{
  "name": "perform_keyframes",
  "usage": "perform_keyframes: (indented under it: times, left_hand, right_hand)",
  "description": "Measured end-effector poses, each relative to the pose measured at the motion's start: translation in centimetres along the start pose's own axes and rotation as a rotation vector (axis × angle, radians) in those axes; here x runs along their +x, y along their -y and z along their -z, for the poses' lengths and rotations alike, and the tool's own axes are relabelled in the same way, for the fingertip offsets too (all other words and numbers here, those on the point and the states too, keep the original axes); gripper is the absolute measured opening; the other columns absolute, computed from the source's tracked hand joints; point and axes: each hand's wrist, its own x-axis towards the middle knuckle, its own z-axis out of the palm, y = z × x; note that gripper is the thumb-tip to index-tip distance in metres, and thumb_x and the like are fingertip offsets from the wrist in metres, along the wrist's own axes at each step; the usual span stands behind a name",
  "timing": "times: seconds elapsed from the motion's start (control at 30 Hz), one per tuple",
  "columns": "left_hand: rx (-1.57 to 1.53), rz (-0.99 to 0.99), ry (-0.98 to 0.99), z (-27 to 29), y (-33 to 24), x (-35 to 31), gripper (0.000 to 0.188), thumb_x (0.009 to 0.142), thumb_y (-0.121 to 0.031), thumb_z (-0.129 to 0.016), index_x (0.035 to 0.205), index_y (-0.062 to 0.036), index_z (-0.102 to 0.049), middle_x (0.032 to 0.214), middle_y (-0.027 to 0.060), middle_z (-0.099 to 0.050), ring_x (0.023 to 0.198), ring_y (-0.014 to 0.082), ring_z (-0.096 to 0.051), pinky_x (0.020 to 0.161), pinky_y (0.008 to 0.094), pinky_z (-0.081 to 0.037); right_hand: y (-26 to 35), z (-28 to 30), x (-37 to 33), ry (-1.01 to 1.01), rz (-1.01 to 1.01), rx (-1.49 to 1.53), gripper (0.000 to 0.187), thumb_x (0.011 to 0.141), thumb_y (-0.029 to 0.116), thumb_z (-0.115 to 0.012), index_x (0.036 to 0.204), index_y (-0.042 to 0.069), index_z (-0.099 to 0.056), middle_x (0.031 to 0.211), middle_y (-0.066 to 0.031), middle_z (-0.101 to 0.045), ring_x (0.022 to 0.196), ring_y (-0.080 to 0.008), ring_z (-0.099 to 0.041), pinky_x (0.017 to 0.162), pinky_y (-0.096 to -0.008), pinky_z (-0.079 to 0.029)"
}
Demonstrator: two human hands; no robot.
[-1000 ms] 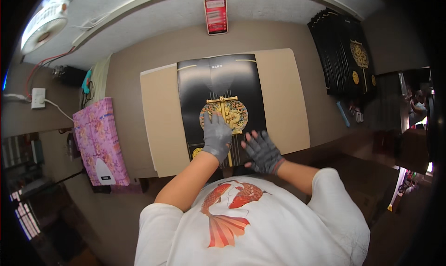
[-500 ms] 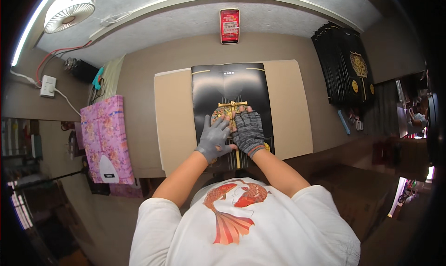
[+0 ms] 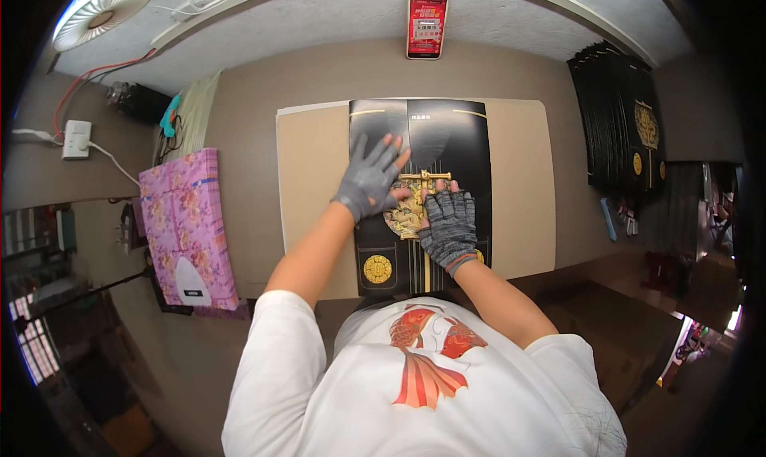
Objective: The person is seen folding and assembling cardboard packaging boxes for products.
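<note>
A glossy black sheet-like piece (image 3: pixel 455 150) with gold lines, a round gold-patterned emblem and gold medallions lies on a tan board; I cannot tell if it is a folder or a flattened bag. A lengthwise crease runs down its upper half. My left hand (image 3: pixel 369 179), in a grey glove with some fingertips bare, is spread over its upper left part. Slight blur hides whether that palm touches. My right hand (image 3: pixel 449 227), in a dark grey knit fingerless glove, lies flat with fingers outstretched over the emblem's right side. Neither hand grips anything.
The tan board (image 3: pixel 523 185) extends on both sides. A phone (image 3: pixel 426 27) stands at the back. Left are a purple flowered pack (image 3: pixel 187 229), teal-handled scissors (image 3: pixel 170 115), a power socket (image 3: pixel 76 141) and a fan (image 3: pixel 104 10). A stack of similar black pieces (image 3: pixel 610 126) sits right.
My left hand has slid up and away from the emblem onto the upper left part, uncovering the lower left medallion. The right hand stays by the emblem. The whole view has shifted slightly.
</note>
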Motion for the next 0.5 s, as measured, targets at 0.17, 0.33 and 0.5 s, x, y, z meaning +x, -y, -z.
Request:
perform_keyframes:
  times: [0.17,0.33,0.5]
  left_hand:
    - [0.155,0.059,0.025,-0.8,4.3,4.2,0.080,0.086,-0.064,-0.053,0.148,-0.0149,-0.040,0.155,0.0098,-0.036,0.145,0.0262,-0.030,0.116,0.0593,-0.016]
    - [0.166,0.087,0.038,-1.2,5.4,6.1,0.074,0.090,-0.064,-0.048,0.149,-0.0198,-0.039,0.155,0.0099,-0.036,0.145,0.0271,-0.030,0.115,0.0601,-0.015]
    - [0.242,0.195,-0.012,-1.8,2.2,3.6,0.073,0.092,-0.060,-0.047,0.151,-0.0186,-0.036,0.156,0.0117,-0.034,0.145,0.0316,-0.028,0.114,0.0621,-0.015]
  right_hand:
    - [0.2,0.2,-0.2,-0.002,0.013,0.022,0.065,0.084,0.033,-0.055,0.145,0.015,-0.045,0.156,-0.0175,-0.031,0.146,-0.0395,-0.024,0.117,-0.0595,-0.014]
    - [0.3,0.1,-0.2,0.024,0.011,0.019,0.061,0.086,0.033,-0.051,0.144,0.015,-0.046,0.154,-0.0177,-0.034,0.144,-0.0396,-0.027,0.116,-0.0591,-0.017]
    - [0.1,-0.2,0.3,-0.020,0.003,0.009,0.062,0.086,0.033,-0.052,0.146,0.016,-0.045,0.157,-0.0154,-0.031,0.147,-0.0373,-0.023,0.117,-0.0582,-0.013]
